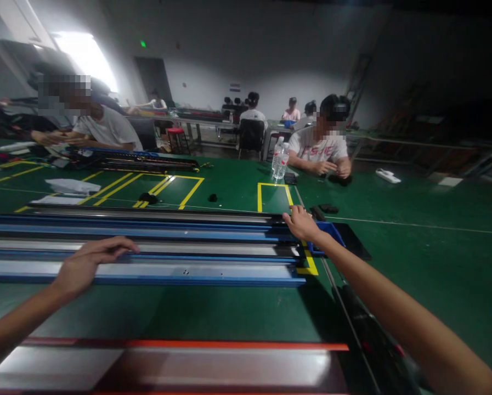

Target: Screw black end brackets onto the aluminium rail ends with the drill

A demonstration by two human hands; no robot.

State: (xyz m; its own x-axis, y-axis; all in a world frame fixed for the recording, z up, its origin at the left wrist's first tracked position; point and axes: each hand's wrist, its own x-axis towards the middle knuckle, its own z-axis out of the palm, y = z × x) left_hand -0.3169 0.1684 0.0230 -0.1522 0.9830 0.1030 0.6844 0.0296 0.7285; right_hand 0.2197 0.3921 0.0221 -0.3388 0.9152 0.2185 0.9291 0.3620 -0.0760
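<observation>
Several long metal profiles with blue or black edges lie side by side across the table. My left hand [81, 267] is over the nearer blue-edged profile [155, 270] and the black-edged profile [213, 248] behind it. Its fingers are stretched out to the right, holding nothing. At the right end of the farthest black-edged profile [196, 216], my right hand [302, 224] is closed with bent fingers at the tip; part of its grip is hidden. An orange-edged profile [213, 345] lies closest to me.
A blue tray [332, 237] and dark flat panel [355, 241] sit beside my right wrist. Yellow tape [191, 192] marks the green table [427, 263]. Water bottles [279, 159] stand near a seated co-worker [317, 145]. Another person [109, 126] works at left beside bundled strips [142, 162].
</observation>
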